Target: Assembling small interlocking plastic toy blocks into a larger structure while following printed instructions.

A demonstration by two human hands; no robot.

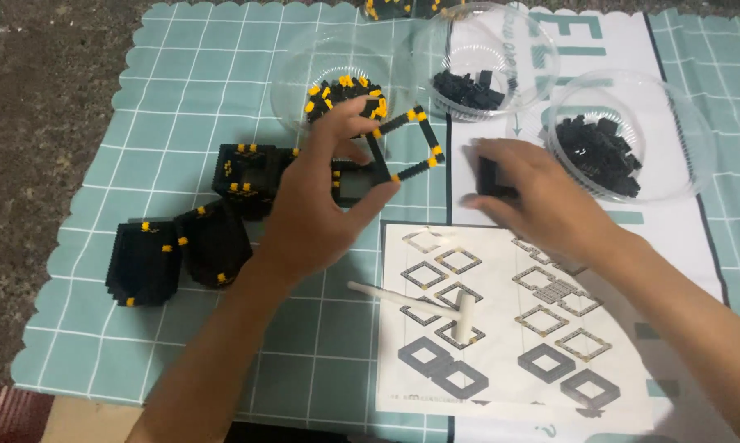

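My left hand pinches a thin square frame of black and yellow small bricks, lifting it tilted above a black square ring lying beneath the fingers. My right hand grips a small black brick piece between thumb and fingers, just right of the frame. A printed instruction sheet with square ring diagrams lies below both hands. A white brick-separating tool rests on the sheet.
Three clear plastic bowls stand at the back: one with black-yellow pieces, two with black pieces. Built black blocks with yellow studs sit left on a teal checked mat.
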